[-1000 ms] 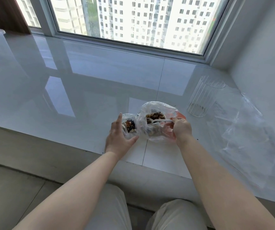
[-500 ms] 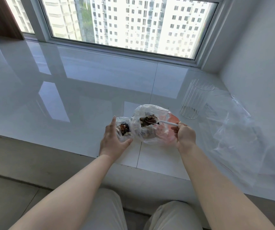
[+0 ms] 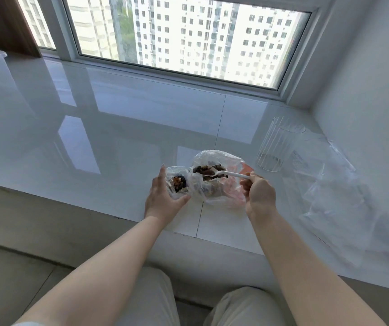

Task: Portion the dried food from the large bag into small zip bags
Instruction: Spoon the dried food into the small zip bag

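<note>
The large clear bag (image 3: pixel 214 161) with a pink patch sits on the white sill near its front edge, open at the top, with dark dried food inside. My right hand (image 3: pixel 258 192) pinches a white plastic spoon (image 3: pixel 227 173) whose bowl carries dark dried food above the large bag's mouth. To its left stands a small zip bag (image 3: pixel 177 182) holding some dark and orange pieces. My left hand (image 3: pixel 163 196) holds that small bag, thumb under it and fingers along its left side.
A ribbed clear glass cup (image 3: pixel 277 143) stands at the right rear. Crumpled clear plastic bags (image 3: pixel 334 196) lie along the right wall. The glossy white sill (image 3: pixel 94 137) stretches left under the window. My knees are below the sill's front edge.
My right hand has lifted the spoon out of the large bag with a load of dried food and swung its bowl leftward. My left hand keeps its hold on the small bag.
</note>
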